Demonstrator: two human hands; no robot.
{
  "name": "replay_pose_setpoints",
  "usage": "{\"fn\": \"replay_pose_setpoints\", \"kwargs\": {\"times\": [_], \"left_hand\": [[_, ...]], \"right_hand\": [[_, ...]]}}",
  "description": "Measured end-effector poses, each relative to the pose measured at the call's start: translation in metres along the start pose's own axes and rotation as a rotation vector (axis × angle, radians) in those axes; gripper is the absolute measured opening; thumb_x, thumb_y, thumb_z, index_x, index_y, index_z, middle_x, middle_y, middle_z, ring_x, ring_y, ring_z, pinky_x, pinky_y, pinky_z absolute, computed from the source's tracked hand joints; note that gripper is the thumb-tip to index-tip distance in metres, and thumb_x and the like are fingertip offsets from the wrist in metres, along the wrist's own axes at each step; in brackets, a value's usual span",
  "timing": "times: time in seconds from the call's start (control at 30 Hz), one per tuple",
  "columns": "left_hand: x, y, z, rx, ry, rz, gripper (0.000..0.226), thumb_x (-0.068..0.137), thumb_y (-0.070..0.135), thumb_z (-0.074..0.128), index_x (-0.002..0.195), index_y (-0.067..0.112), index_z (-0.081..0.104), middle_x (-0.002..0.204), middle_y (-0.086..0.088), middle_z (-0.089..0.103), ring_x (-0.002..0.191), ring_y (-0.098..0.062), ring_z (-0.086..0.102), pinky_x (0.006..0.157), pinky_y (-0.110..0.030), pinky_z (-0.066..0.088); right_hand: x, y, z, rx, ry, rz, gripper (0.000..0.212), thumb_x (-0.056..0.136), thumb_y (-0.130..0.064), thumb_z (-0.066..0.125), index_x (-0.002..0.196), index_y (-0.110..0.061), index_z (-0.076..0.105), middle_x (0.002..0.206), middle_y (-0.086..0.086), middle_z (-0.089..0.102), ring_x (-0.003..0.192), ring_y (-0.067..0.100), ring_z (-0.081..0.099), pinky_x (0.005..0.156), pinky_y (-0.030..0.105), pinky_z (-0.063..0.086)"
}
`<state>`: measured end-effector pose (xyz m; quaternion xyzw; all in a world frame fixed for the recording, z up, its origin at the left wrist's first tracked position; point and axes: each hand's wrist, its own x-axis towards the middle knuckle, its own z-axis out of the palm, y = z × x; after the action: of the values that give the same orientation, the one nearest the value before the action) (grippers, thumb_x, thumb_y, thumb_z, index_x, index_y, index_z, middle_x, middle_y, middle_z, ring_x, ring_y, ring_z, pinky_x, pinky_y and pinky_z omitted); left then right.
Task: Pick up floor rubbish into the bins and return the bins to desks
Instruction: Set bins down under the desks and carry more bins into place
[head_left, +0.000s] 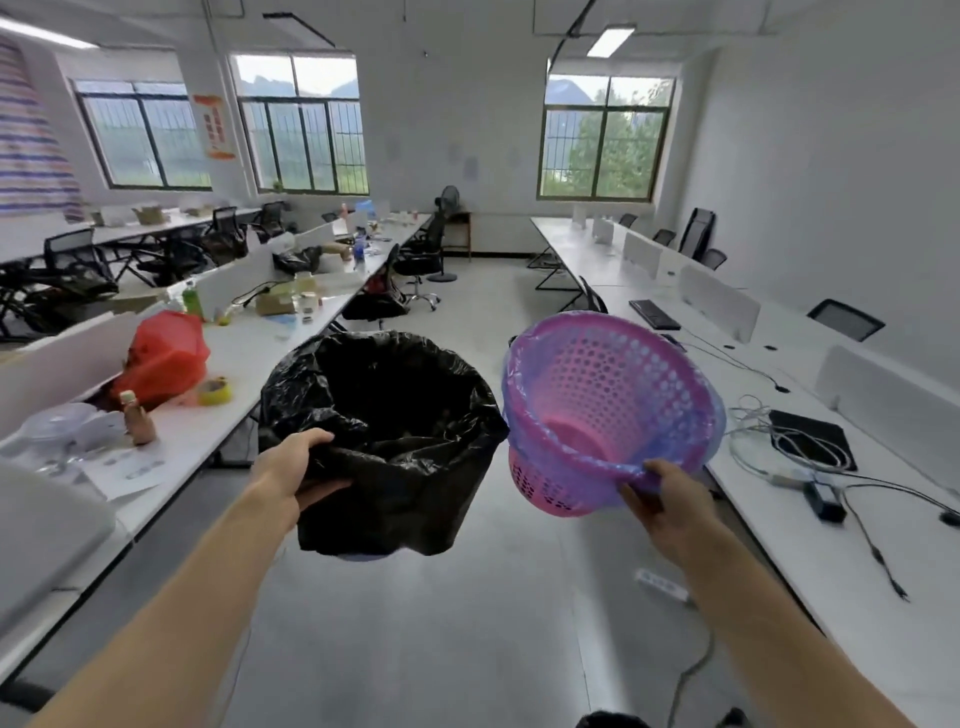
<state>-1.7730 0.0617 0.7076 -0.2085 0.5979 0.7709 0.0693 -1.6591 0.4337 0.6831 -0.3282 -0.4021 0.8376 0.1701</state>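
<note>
Left grip: the left hand (298, 470) is closed on the near rim of the black-lined bin (382, 441), thumb inside over the bag, fingers underneath outside.
Right grip: the right hand (662, 501) pinches the near rim of the pink mesh bin (602, 410), thumb on the blue liner folded over the edge.
Why held so: a rim hold likely keeps each liner from slipping off and leaves both mouths open, ready to take rubbish.
Bin positions: both hang in the air side by side over the aisle floor (467, 623), rims nearly touching; the pink one tilts its mouth towards the camera, the black one sits more level.
Contents: the pink bin looks empty; the black one's inside is too dark to tell.
Arms: both forearms reach forward, roughly parallel, wrists at similar height.
Surroundings: the left table (249, 364) carries a red bag (166, 358); the right table (805, 519) carries cables.
Floor: a white power strip (662, 584) lies beside the right table.
</note>
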Motion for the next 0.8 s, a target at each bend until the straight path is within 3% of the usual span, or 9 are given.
{"fn": "replay_pose_setpoints", "kwargs": {"times": [0.1,0.2,0.37,0.6,0.7,0.8], "left_hand": [[0.059,0.025,0.026,-0.026,0.024,0.011,0.017,0.078,0.013,0.073,0.089,0.003,0.063,0.101,-0.018,0.063,0.096,-0.035,0.065,0.051,-0.043,0.061],[0.121,0.038,0.051,-0.039,0.041,0.020,0.015,0.078,0.009,0.072,0.085,0.002,0.061,0.096,-0.017,0.062,0.094,-0.035,0.064,0.055,-0.047,0.061],[0.250,0.048,0.093,-0.036,0.064,-0.001,0.011,0.079,0.005,0.067,0.082,0.003,0.056,0.090,-0.015,0.059,0.090,-0.034,0.063,0.055,-0.046,0.060],[0.436,0.071,0.157,-0.013,0.062,-0.098,0.015,0.078,0.006,0.065,0.090,0.003,0.056,0.092,-0.015,0.059,0.088,-0.032,0.064,0.060,-0.040,0.056],[0.507,0.088,0.200,0.012,0.053,-0.115,0.012,0.079,0.007,0.065,0.086,0.004,0.055,0.095,-0.015,0.058,0.092,-0.032,0.064,0.060,-0.039,0.055],[0.571,0.108,0.252,0.058,0.051,-0.125,0.011,0.078,0.008,0.064,0.080,0.006,0.054,0.095,-0.015,0.058,0.091,-0.031,0.063,0.059,-0.039,0.054]], "right_hand": [[0.062,-0.016,0.040,-0.056,0.018,-0.008,0.010,0.094,-0.004,0.056,0.087,0.002,0.052,0.090,0.019,0.058,0.074,0.028,0.062,0.040,0.024,0.053],[0.121,-0.023,0.076,-0.095,0.013,-0.018,0.012,0.095,-0.004,0.054,0.102,0.006,0.052,0.095,0.021,0.058,0.077,0.029,0.063,0.041,0.025,0.054],[0.227,-0.018,0.133,-0.170,0.057,-0.010,0.017,0.095,0.003,0.046,0.111,0.008,0.047,0.089,0.018,0.054,0.075,0.028,0.058,0.039,0.029,0.056],[0.385,-0.011,0.230,-0.175,0.112,0.076,0.016,0.092,0.011,0.041,0.080,0.004,0.049,0.083,0.015,0.051,0.073,0.025,0.053,0.037,0.027,0.054],[0.450,-0.017,0.269,-0.153,0.125,0.078,0.011,0.093,0.010,0.041,0.097,0.006,0.051,0.085,0.014,0.050,0.074,0.025,0.054,0.038,0.028,0.055],[0.523,-0.024,0.304,-0.143,0.137,0.069,0.022,0.094,0.009,0.041,0.114,0.006,0.048,0.098,0.016,0.054,0.076,0.025,0.055,0.038,0.027,0.055]]}}
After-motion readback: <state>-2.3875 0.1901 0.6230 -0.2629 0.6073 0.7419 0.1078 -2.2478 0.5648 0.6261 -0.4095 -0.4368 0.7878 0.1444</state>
